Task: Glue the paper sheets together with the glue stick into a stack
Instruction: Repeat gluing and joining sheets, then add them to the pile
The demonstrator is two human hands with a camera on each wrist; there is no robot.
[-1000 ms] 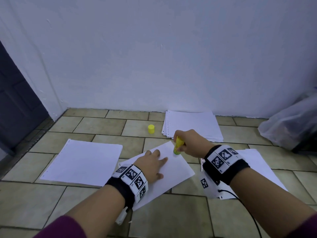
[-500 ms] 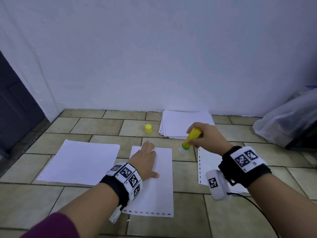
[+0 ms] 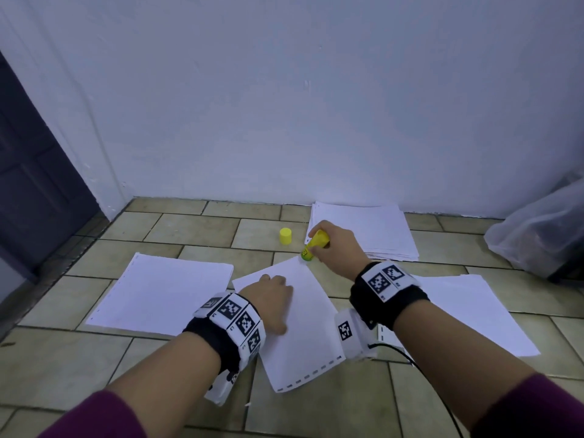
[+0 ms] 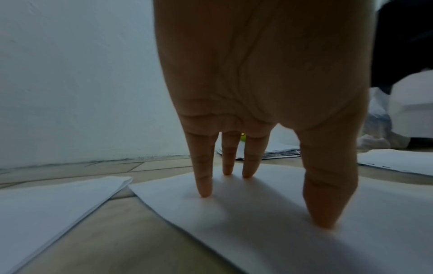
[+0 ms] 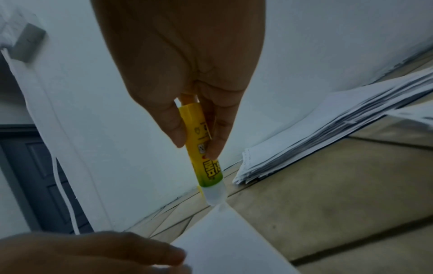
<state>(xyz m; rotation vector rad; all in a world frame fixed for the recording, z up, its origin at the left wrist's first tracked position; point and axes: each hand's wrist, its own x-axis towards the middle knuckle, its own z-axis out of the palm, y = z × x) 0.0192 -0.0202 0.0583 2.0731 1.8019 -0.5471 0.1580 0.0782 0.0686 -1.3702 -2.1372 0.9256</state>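
A single white sheet (image 3: 303,324) lies skewed on the tiled floor in front of me. My left hand (image 3: 268,295) presses it flat with straight fingertips (image 4: 205,191), seen on the sheet (image 4: 269,213) in the left wrist view. My right hand (image 3: 331,251) pinches the uncapped yellow glue stick (image 3: 313,246) and holds its white tip on the sheet's far corner. In the right wrist view, thumb and fingers grip the glue stick (image 5: 201,148) and its tip touches the sheet's corner (image 5: 225,231). The yellow cap (image 3: 285,236) stands on the floor just beyond.
A stack of paper (image 3: 363,229) lies by the wall behind my right hand. A sheet pile (image 3: 161,292) lies to the left, and another sheet (image 3: 467,311) to the right under my right forearm. A plastic bag (image 3: 537,229) sits far right, a dark door (image 3: 34,184) far left.
The sheet under my left hand has turned again, its far corner now pointing toward the glue stick. My right hand came down from the air and set the glue tip on that corner.
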